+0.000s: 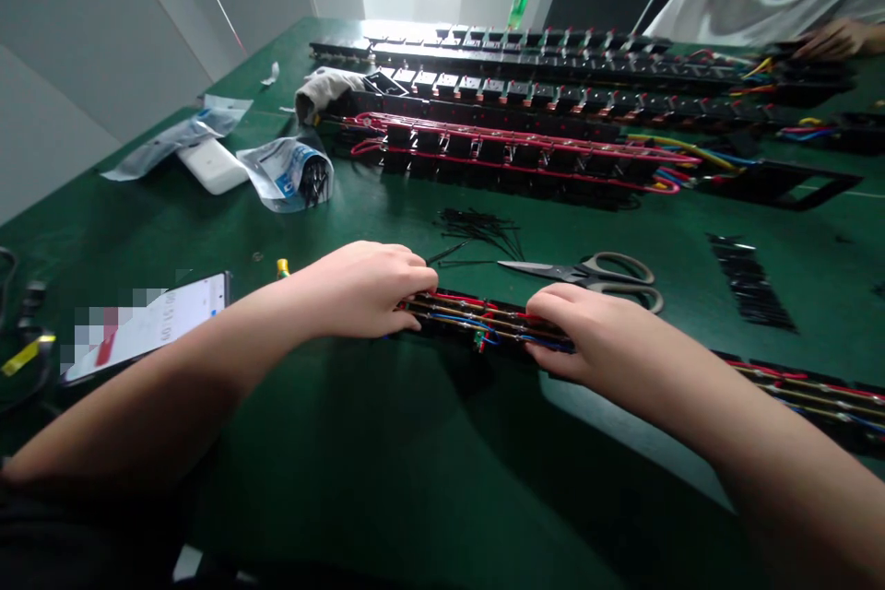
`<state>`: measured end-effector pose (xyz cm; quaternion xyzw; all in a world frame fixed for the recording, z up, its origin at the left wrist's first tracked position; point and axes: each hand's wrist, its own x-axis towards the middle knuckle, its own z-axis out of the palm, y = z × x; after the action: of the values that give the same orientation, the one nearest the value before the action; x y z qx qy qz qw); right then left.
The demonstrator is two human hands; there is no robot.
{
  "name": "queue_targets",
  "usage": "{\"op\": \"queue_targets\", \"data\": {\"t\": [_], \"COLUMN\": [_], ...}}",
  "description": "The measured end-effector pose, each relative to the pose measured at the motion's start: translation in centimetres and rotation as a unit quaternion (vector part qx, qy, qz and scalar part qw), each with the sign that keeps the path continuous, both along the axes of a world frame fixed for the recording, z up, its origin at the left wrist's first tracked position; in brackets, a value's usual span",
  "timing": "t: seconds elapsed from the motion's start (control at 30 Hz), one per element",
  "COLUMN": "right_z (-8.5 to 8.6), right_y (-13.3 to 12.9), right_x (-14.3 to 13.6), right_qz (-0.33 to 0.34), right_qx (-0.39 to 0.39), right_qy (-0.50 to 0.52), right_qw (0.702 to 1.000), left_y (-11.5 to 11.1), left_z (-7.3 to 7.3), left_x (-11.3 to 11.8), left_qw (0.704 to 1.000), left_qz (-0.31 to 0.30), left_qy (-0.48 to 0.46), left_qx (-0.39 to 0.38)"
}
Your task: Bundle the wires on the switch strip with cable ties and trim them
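A long black strip of wired sockets (460, 315), with red, blue and brass-coloured lines along it, lies across the green table (297, 452). Around its left end my left hand (366, 288) is closed, thumb on the near side and fingers on the far side. My right hand (577, 332) grips the same strip farther right. Between the hands a small green part (479, 339) sits at the strip's near edge. Just beyond the strip are scissors (587, 271) with grey handles and a loose pile of black cable ties (477, 229).
Several more black strips (512, 147) with red wires lie at the back. A phone (159, 323) is at left, near an open bag of cable ties (294, 173) and a white box (211, 166). Another cable-tie bundle (752, 284) lies right. A co-worker's hand (833, 41) rests far right.
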<state>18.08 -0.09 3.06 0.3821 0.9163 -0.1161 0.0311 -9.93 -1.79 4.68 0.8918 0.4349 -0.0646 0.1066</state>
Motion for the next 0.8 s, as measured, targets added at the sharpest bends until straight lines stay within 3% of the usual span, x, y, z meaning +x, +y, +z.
{"op": "queue_targets", "data": {"t": [0.13, 0.33, 0.43, 0.57, 0.7, 0.8], "right_z": [-0.1, -1.1, -2.0, -2.5, -2.4, -2.6], "right_y": [0.1, -0.5, -0.4, -0.6, -1.3, -1.6], "right_x": [0.3, -0.6, -1.0, -1.2, -1.6, -2.2], "right_qz": [-0.010, -0.005, 0.011, 0.034, 0.055, 0.046], "right_qx": [-0.004, 0.048, 0.033, 0.021, 0.032, 0.039], "right_qy": [-0.003, 0.047, 0.047, 0.064, 0.060, 0.035], "right_qw": [1.000, 0.998, 0.998, 0.997, 0.996, 0.998], "left_y": [0.3, 0.2, 0.3, 0.7, 0.4, 0.1], "left_z": [-0.5, 1.0, 1.4, 1.3, 0.0, -2.6], "left_x": [-0.1, -1.5, -1.8, -1.8, -2.7, -4.0], "left_qw": [1.000, 0.997, 0.993, 0.990, 0.991, 0.996], "left_qz": [0.001, 0.046, 0.075, 0.066, 0.077, 0.082], "left_qy": [-0.010, 0.029, 0.051, 0.058, 0.026, -0.026], "left_qx": [-0.016, -0.061, -0.077, -0.110, -0.104, -0.039]}}
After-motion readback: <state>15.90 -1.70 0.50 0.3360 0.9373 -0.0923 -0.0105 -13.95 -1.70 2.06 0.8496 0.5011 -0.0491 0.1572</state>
